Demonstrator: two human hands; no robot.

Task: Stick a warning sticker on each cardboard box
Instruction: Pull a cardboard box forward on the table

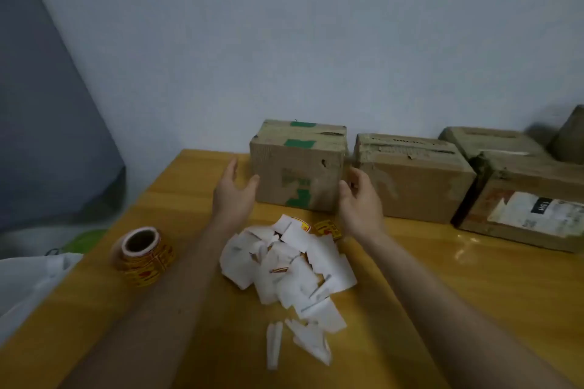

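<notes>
A cardboard box with green tape [298, 164] stands at the back of the wooden table [442, 287]. My left hand [232, 191] is open at the box's lower left corner, thumb close to its front face. My right hand [358, 199] is open at the box's lower right corner, fingers spread beside it. Neither hand holds anything. A roll of yellow and red warning stickers [143, 254] lies to the left. A heap of white sticker backing papers [290, 268] lies between my forearms, and a loose yellow sticker [328, 228] peeks out near my right wrist.
A second cardboard box [414, 180] stands right of the first. A third box with a white label [531, 205] and another box [488, 140] behind it fill the right side. A white plastic bag [28, 281] hangs off the table's left edge. The wall is close behind.
</notes>
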